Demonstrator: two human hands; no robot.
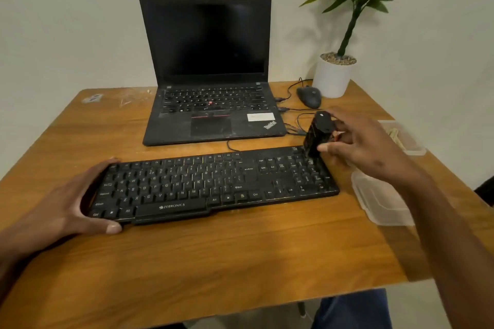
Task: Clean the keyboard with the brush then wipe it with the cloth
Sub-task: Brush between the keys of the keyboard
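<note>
A black Zebronics keyboard point(213, 181) lies across the wooden table point(213, 262) in front of me. My left hand point(72, 200) grips its left end, thumb along the front edge and fingers over the back corner. My right hand point(358, 141) holds a black brush point(318, 136) upright, with its bristles down on the keys at the keyboard's far right corner. No cloth is in view.
An open black laptop point(211, 75) stands behind the keyboard, with cables and a dark mouse point(308, 96) to its right. A potted plant in a white pot point(332, 77) sits at the back right. Two clear plastic containers point(379, 200) rest near the right edge.
</note>
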